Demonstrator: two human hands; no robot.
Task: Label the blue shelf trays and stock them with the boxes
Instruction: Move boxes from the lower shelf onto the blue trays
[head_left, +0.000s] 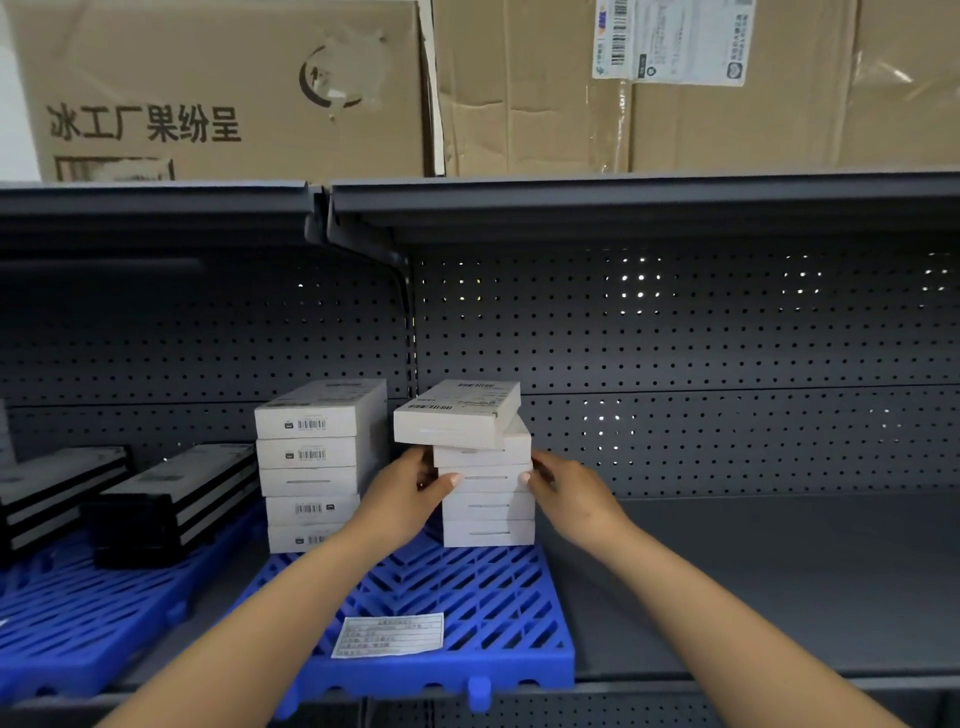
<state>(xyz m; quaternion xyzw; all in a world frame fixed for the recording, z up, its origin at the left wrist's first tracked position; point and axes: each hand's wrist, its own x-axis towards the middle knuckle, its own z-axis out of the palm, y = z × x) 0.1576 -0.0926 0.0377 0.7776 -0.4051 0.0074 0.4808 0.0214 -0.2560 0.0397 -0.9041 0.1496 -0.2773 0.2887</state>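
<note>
1. Left hand (415, 486) and right hand (558, 486) grip opposite sides of the right stack of white boxes (485, 499).
2. Stack stands at the back right corner of the blue tray (519, 613); top box (457, 413) sits skewed.
3. Label (388, 635) lies near the tray's front edge.

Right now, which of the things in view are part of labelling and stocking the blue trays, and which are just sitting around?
Part of the job:
- right stack of white boxes, held by left hand and right hand
- left stack of white boxes
- blue tray with its paper label

Just there:
- cardboard cartons on top
- black boxes on the neighbouring tray
</note>
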